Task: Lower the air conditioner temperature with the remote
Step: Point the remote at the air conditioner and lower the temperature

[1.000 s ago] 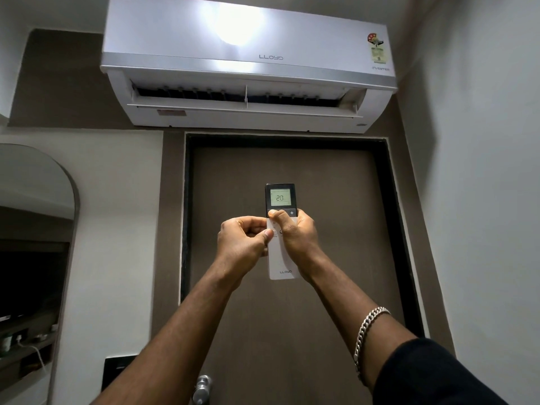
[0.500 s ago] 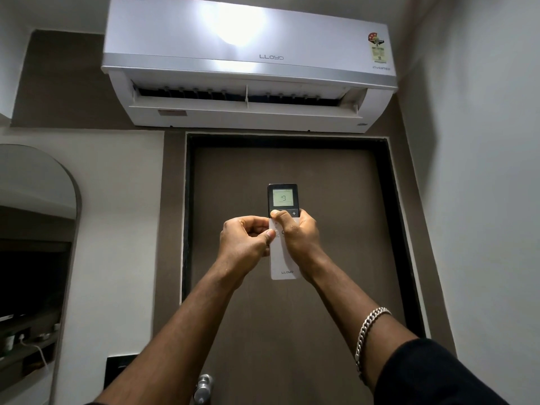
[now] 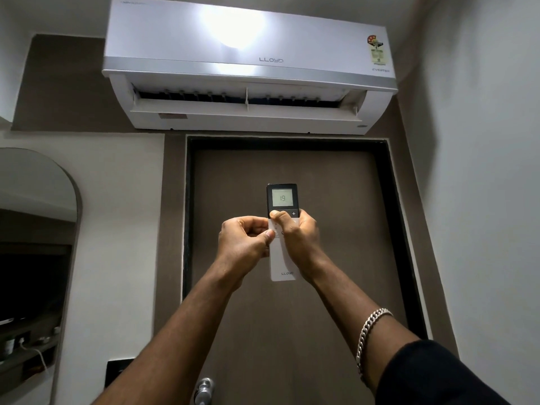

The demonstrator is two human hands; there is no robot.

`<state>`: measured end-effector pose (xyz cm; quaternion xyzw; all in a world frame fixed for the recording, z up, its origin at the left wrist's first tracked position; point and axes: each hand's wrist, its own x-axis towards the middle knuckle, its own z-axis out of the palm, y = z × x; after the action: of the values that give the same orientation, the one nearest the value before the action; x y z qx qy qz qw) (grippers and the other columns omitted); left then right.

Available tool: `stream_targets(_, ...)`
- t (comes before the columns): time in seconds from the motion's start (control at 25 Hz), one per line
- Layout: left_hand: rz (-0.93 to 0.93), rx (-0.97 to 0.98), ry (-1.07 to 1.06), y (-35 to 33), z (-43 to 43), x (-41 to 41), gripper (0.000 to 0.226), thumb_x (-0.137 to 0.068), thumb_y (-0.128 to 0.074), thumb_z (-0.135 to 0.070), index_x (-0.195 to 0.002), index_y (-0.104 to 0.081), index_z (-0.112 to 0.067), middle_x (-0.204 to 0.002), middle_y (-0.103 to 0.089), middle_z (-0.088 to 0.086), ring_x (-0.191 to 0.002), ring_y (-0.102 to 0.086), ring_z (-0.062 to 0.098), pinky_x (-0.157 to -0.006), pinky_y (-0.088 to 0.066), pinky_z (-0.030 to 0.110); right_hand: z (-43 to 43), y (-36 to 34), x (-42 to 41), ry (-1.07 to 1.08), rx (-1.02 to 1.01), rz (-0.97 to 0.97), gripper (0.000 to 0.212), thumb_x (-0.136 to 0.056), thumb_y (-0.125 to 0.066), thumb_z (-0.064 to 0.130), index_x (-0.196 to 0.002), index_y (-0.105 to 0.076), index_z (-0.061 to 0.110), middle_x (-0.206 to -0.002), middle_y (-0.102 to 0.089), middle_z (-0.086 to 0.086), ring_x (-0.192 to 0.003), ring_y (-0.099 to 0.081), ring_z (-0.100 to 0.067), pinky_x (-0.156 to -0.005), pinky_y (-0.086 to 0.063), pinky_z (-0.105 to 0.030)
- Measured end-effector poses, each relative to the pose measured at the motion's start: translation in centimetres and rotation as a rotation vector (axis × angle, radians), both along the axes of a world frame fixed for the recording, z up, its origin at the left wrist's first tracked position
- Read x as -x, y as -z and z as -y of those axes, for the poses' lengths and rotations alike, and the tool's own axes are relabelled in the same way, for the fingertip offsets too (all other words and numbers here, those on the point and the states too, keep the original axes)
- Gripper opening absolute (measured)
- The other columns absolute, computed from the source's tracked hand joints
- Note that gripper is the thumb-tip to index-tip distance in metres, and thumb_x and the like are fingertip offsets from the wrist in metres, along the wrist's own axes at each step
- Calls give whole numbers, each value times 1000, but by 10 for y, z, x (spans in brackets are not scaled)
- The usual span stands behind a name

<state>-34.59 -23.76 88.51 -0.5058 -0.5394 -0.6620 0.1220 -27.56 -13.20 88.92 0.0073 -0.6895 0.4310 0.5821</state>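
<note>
I hold a slim white remote (image 3: 281, 264) with a black top upright in front of me, both hands on it. Its small screen (image 3: 282, 197) reads 19. My right hand (image 3: 298, 235) wraps the remote's right side, with its thumb lying on the button left of the plus key. My left hand (image 3: 244, 239) grips the left edge, thumb resting on the white face. Above, a white wall-mounted air conditioner (image 3: 248, 62) hangs with its flap open.
A brown door (image 3: 292, 331) with a dark frame stands right behind the remote, its metal knob (image 3: 204, 388) low down. An arched mirror (image 3: 35, 258) is on the left wall. A white wall (image 3: 482, 200) runs along the right.
The remote's screen went from 20 to 19. Both hands and the remote stayed almost in the same place.
</note>
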Motion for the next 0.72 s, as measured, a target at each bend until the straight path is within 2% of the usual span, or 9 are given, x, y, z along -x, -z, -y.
stream_targets(0.12,1,-4,20,3,2,-1,16,-84,-71,-14,-97,-72,-5,-93,-76,13,-85,-76,24,-66,-64,35,2,3,-1,-6,7,-6,18,-81,-60,45,-86,-56,28,-86,-71,-5,-75,-71,-24,-66,-59,-40)
stream_targets(0.28,8,23,33,8,2,-2,17,-84,-71,-14,-97,-72,-4,-94,-75,13,-86,-76,25,-67,-64,36,2,12,-2,-21,34,30,33,-73,-58,54,-89,-57,25,-88,-71,-9,-77,-72,-26,-69,-61,-45)
stream_targets(0.4,62,49,105,23,-4,-7,6,-84,-70,-9,-91,-71,-10,-89,-75,9,-77,-77,15,-58,-60,24,-6,31,-9,-50,84,18,36,-76,-62,53,-96,-60,23,-94,-73,-8,-85,-72,-28,-78,-60,-52)
stream_targets(0.48,122,69,179,42,-13,-13,11,-86,-67,-3,-87,-70,-13,-86,-75,5,-70,-76,8,-57,-60,22,-17,57,-19,-39,132,-28,27,-85,-63,42,-103,-58,23,-98,-72,-5,-90,-72,-25,-81,-60,-47)
stream_targets(0.56,167,119,235,67,-30,-17,11,-87,-64,-1,-92,-70,-8,-90,-75,7,-72,-76,9,-62,-63,26,-32,93,-34,29,171,-49,19,-88,-64,30,-106,-60,23,-100,-72,-2,-92,-72,-18,-81,-60,-40)
stream_targets(0.64,208,217,268,100,-55,-24,16,-87,-64,-1,-103,-69,1,-96,-75,12,-79,-75,13,-67,-64,29,-48,138,-53,109,235,-33,20,-88,-66,22,-108,-64,18,-99,-73,0,-91,-72,-15,-79,-60,-34)
stream_targets(0.72,285,348,318,148,-92,-40,18,-87,-63,2,-105,-69,3,-97,-75,14,-82,-74,20,-70,-63,30,-72,194,-78,199,362,-3,27,-86,-67,14,-113,-67,7,-102,-74,-6,-89,-72,-16,-76,-60,-27)
